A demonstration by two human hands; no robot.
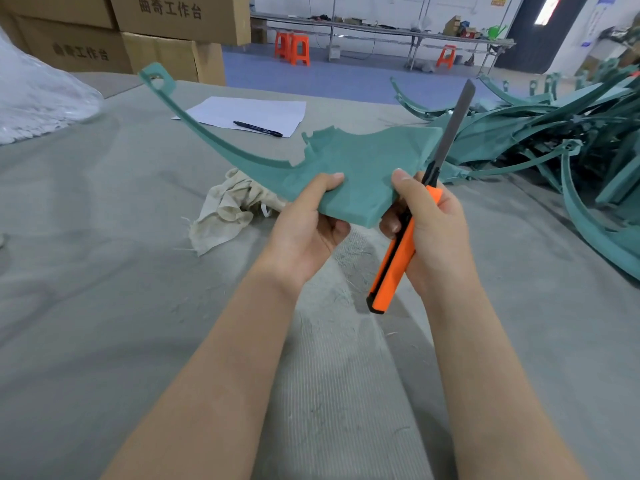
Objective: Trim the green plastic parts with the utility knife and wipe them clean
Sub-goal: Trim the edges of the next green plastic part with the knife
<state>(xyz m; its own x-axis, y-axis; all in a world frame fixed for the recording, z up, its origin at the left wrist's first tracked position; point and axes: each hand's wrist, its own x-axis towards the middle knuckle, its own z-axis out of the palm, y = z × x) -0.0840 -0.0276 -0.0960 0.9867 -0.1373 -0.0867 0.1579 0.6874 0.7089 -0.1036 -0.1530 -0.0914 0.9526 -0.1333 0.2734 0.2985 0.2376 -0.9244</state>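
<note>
Holding a green plastic part (360, 161) up off the surface (104, 271) with the left hand (304, 230), thumb on top and fingers (334, 230) curled under the near edge, so clamped on it pretty firmly. Same story for the right hand (429, 230): wrapped tight round an orange utility knife (394, 268), thumb pressed onto the right end of that same part. Got the blade (455, 123) run out really long, pointing up and away past the part's right edge. Can't tell whether touching it or just behind it. Orange handle sticking down out of the bottom of the fist.

Wide flat end of the part sitting between the two hands, thin curved arm sweeping up to the left with a loop at the tip.

Just below and left of that, lying crumpled on the surface: an off-white rag (228, 209). Further back, a sheet of paper (249, 112) with a black pen (258, 129) on it. Off to the right, a big tangled pile of green parts (554, 133). Cardboard boxes (173, 15) stacked at back left, orange stools (292, 48) out on the blue floor behind.
</note>
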